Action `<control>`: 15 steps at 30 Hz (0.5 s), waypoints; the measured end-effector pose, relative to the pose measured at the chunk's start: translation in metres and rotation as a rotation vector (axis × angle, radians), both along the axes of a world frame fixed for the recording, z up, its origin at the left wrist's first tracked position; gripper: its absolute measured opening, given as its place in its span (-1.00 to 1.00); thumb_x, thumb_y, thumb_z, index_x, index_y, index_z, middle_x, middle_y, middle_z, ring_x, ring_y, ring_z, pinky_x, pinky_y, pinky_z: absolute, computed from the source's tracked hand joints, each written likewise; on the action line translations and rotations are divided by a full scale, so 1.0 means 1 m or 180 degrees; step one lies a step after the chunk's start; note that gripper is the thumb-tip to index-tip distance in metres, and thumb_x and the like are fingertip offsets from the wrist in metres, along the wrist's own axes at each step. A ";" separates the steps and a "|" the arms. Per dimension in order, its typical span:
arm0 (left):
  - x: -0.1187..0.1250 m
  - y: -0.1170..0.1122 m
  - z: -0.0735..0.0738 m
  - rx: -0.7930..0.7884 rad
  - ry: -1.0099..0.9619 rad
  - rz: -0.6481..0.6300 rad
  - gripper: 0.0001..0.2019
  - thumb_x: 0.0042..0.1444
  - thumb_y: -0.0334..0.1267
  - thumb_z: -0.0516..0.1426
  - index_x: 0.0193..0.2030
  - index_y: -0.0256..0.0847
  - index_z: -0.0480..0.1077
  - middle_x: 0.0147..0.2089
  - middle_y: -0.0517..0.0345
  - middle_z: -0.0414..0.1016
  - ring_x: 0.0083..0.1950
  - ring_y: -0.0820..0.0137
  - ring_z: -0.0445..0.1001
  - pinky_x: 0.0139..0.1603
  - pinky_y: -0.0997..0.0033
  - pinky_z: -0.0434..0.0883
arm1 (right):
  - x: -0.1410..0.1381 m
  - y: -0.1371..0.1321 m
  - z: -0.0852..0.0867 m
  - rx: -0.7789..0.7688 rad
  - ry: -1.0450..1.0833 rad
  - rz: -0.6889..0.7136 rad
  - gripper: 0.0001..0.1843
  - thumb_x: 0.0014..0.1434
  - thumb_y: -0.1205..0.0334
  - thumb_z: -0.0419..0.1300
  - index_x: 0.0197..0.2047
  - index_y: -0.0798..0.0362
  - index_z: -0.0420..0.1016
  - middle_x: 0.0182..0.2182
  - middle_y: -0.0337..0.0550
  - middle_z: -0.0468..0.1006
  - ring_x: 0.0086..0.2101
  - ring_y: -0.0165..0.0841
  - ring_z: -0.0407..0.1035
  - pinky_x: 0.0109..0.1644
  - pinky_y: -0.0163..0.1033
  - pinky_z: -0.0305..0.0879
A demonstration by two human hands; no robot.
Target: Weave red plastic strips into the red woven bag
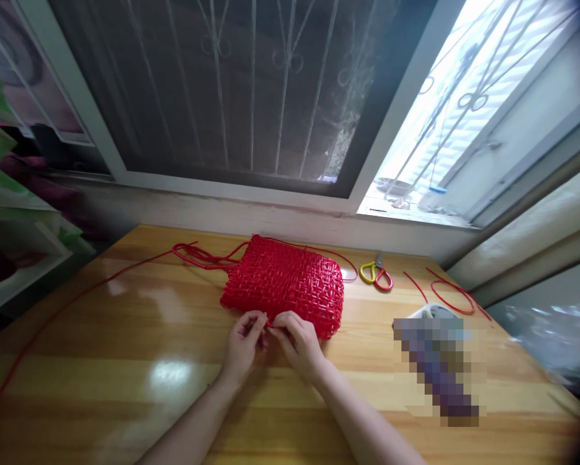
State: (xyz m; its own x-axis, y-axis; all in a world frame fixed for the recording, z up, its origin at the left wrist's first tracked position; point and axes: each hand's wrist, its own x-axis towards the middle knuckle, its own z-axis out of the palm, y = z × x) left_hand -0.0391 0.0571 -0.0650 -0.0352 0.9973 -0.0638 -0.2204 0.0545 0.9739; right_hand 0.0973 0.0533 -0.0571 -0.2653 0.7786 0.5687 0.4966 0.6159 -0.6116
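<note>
A red woven basket-like piece (285,281) made of plastic cord lies on the wooden table (125,361). My left hand (244,345) and my right hand (297,342) meet at its near edge. Both pinch a red cord end (269,325) between their fingertips. A long red cord (77,297) trails from the piece's left side across the table toward the near left corner. More loops of cord (197,253) lie by its back left corner.
Scissors with yellow and red handles (376,274) lie right of the woven piece. Loose red cord pieces (449,297) and a blurred-out object (438,365) sit at the right. A barred window (251,90) runs behind the table.
</note>
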 end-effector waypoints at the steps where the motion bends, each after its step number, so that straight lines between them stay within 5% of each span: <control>1: -0.001 -0.001 0.001 0.0036 0.0073 -0.0004 -0.68 0.03 0.01 0.07 -0.34 -0.26 0.33 -0.56 0.29 0.28 -0.61 0.57 0.23 -0.59 0.59 0.26 | 0.000 -0.001 0.000 -0.0009 -0.0035 -0.0069 -0.89 0.18 0.29 0.01 -0.34 0.05 0.34 -0.42 -0.17 0.43 -0.40 -0.43 0.33 -0.33 -0.35 0.27; 11: -0.005 -0.017 -0.006 0.0747 0.1803 -0.0290 -0.66 0.11 -0.18 0.01 -0.01 -0.22 0.38 -0.32 0.06 0.52 -0.37 0.41 0.46 -0.33 0.48 0.38 | 0.009 0.006 0.019 -0.0698 0.0515 -0.0224 -0.82 0.18 0.20 0.01 -0.43 0.05 0.26 -0.50 -0.26 0.29 -0.46 -0.46 0.20 -0.39 -0.39 0.19; 15: 0.000 -0.020 -0.005 0.0784 0.1957 -0.0572 -0.56 0.08 -0.22 0.02 0.13 -0.21 0.27 -0.42 0.11 0.50 -0.47 0.43 0.41 -0.44 0.53 0.33 | 0.019 0.008 0.033 -0.1138 0.0040 -0.0292 -0.81 0.12 0.22 0.08 -0.51 0.05 0.29 -0.49 -0.27 0.27 -0.47 -0.46 0.22 -0.42 -0.40 0.18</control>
State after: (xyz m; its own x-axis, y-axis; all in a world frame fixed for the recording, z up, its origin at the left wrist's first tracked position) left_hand -0.0394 0.0371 -0.0702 0.1750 0.9740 0.1442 0.3683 -0.2006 0.9078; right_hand 0.1166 0.0610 -0.0246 -0.1801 0.9489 0.2591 0.5309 0.3155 -0.7865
